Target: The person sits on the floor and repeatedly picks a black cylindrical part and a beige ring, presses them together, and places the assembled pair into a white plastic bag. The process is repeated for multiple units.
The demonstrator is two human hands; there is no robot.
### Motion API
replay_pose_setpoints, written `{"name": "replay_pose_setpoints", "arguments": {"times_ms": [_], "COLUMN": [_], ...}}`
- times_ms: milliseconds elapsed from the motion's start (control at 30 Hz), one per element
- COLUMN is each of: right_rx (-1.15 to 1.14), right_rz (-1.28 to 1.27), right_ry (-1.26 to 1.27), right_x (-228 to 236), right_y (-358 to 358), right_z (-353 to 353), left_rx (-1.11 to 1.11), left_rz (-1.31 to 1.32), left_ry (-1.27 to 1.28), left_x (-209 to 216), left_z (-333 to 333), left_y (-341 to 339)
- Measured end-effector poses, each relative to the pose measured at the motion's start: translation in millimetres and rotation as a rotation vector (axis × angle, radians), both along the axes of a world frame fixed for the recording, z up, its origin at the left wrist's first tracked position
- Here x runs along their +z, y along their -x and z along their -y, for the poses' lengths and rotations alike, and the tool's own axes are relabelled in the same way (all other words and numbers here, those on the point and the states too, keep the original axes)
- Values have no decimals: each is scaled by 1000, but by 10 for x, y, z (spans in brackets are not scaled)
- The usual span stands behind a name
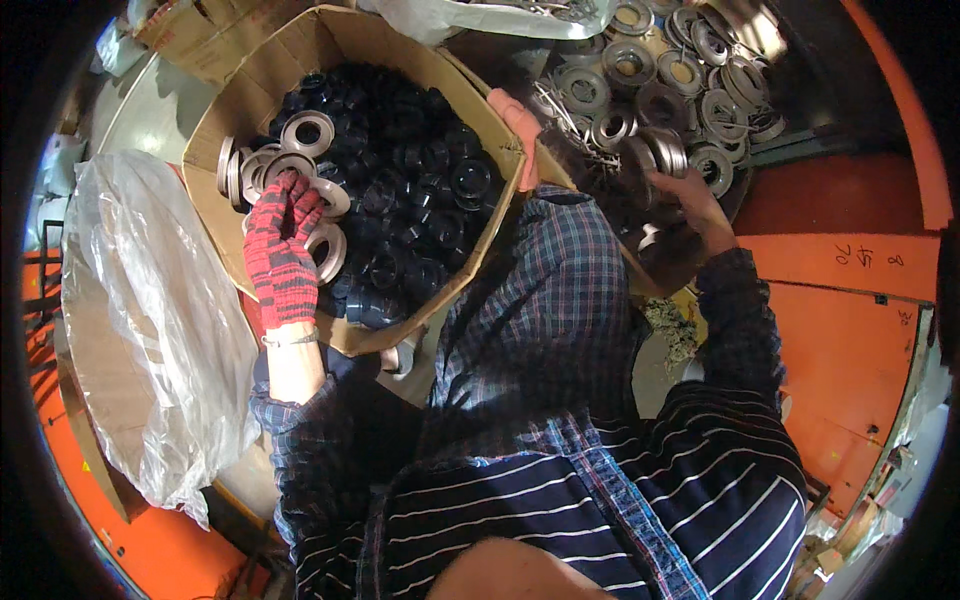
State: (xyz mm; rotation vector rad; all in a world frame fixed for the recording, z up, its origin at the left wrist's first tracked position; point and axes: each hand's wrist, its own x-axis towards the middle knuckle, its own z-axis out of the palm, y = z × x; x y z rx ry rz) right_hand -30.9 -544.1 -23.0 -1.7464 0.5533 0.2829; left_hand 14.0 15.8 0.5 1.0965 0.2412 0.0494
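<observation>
2 hands reach out before us. At 10 o'clock, our left hand (pixel 284 235), in a red-and-black striped knit glove (pixel 280 272), pinches the near edge of a round grey metal ring (pixel 280 161) inside a brown cardboard box (pixel 235 100) heaped with glossy black plastic rings (pixel 390 185). At 2 o'clock, our bare right hand (pixel 694 200) curls around a short stack of dark metal discs (pixel 664 150); we cannot tell its thumb's position. Loose grey metal hoops (pixel 629 64) lie piled at 1 o'clock.
</observation>
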Motion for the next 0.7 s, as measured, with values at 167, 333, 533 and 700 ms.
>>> {"name": "replay_pose_setpoints", "arguments": {"times_ms": [167, 333, 533, 700], "right_rx": [-183, 392, 69, 199], "right_rz": [134, 765, 170, 56], "right_ry": [32, 10, 350, -84], "right_x": [596, 895, -71, -1198], "right_y": [-40, -712, -904, -537], "right_z": [-454, -984, -1052, -967], "left_rx": [-13, -1, 33, -78], "left_rz": [18, 13, 33, 28], "left_ry": [-49, -54, 6, -47], "left_x": [35, 25, 18, 44], "left_z": [33, 3, -6, 77], "left_y": [-13, -37, -13, 21]}}
